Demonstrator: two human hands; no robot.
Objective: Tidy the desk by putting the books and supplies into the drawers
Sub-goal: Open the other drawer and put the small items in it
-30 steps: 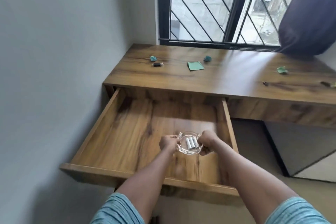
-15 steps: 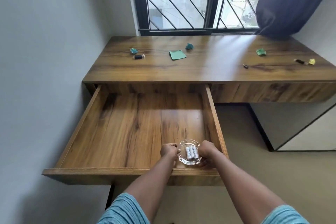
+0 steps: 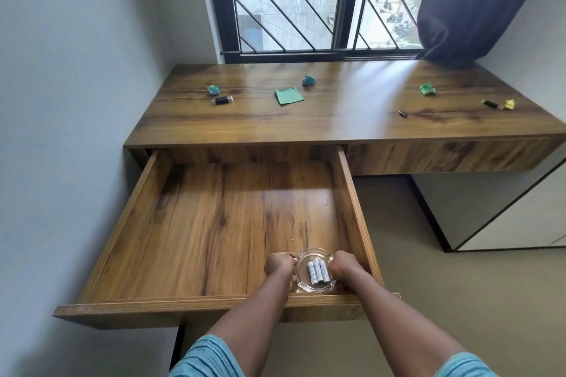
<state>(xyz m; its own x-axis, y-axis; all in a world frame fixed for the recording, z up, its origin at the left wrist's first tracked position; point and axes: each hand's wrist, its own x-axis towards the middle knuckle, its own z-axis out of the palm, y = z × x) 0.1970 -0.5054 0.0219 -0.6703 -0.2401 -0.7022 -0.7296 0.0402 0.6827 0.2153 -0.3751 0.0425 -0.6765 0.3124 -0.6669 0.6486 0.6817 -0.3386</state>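
**Two-handed grip on glass near the drawer's front corner**

Both hands clamp the glass dish (image 3: 315, 272): left hand (image 3: 279, 263) on its left rim, right hand (image 3: 345, 268) opposite. It sits low in the open drawer (image 3: 196, 232), near the front right corner, carrying three batteries (image 3: 318, 272). A tilted release could roll them out; glass may knock the front wall. Scraps remain on the surface (image 3: 346, 113).

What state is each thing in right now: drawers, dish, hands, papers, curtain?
Left drawer: pulled open.
Right drawer: closed.
Glass dish: in the left drawer's front right corner, holding three batteries.
Left hand: grip on dish.
Right hand: grip on dish.
Green note: flat.
Paper scraps: crumpled.
Curtain: bunched aside.
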